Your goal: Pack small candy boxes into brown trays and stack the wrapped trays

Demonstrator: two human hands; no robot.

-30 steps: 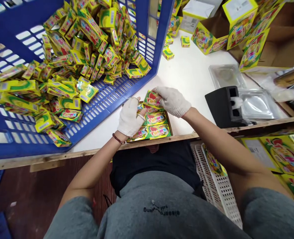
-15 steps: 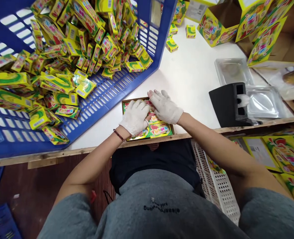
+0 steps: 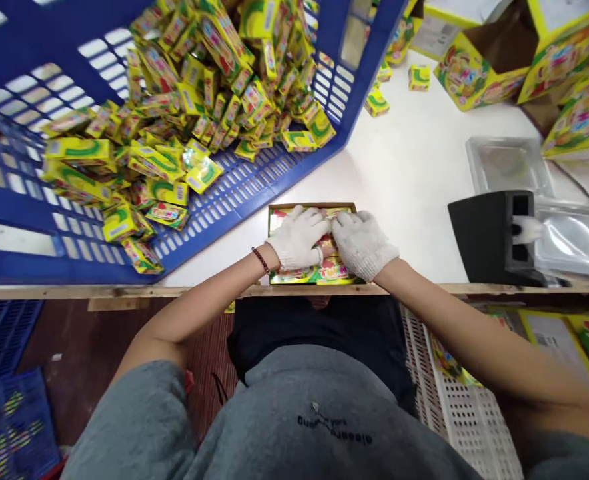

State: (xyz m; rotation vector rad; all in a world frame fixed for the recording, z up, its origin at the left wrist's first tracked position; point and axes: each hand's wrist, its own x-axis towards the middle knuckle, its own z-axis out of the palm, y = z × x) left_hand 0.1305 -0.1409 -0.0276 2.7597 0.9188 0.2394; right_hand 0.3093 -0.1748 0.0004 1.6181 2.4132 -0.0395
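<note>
Left hand and right hand, both in white knit gloves, lie flat and open on yellow printed packets, fingertips close together, nothing gripped; the packets sit in a shallow cardboard tray at the front edge of the counter; a blue plastic crate heaped with loose matching packets stands just beside it.

The person wears white knit gloves, a dark red beaded bracelet on the left wrist, and a grey short-sleeved top with dark lettering.
</note>
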